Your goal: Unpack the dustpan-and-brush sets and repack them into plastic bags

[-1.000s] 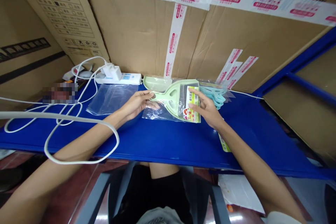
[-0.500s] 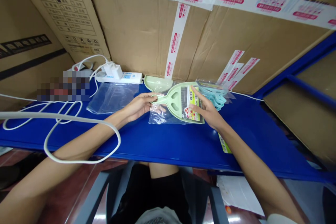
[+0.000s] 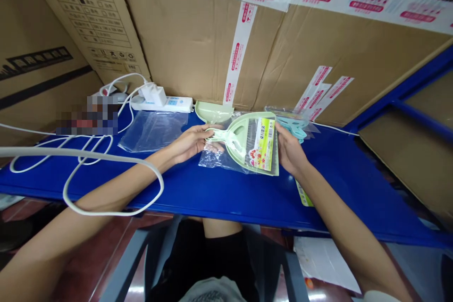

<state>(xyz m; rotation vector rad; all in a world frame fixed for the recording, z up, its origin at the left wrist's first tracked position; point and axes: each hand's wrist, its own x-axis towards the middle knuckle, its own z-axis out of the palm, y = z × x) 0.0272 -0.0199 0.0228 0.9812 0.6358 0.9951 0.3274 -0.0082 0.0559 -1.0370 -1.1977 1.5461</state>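
A light green dustpan (image 3: 238, 140) lies tilted over the blue table, partly inside a clear plastic bag (image 3: 212, 159). My left hand (image 3: 194, 143) is closed on its handle at the left end. At the wide right edge is my right hand (image 3: 289, 147), its fingers around that edge and partly hidden behind it. A yellow-green printed card (image 3: 264, 144) and grey bristles show on the dustpan's face. Behind it lies another green dustpan (image 3: 212, 112). Light blue wrapped pieces (image 3: 295, 127) rest behind my right hand.
Clear bags (image 3: 154, 131) lie left of my left hand, below a white power strip (image 3: 177, 104). A white cable (image 3: 113, 155) loops over my left forearm. Cardboard (image 3: 191, 47) stands behind the blue table (image 3: 226, 198). Another green card (image 3: 303, 194) lies near my right forearm.
My right hand has moved from the front of the card to the dustpan's right edge, uncovering the card. The dustpan has shifted slightly right and turned a little. My left hand keeps the handle.
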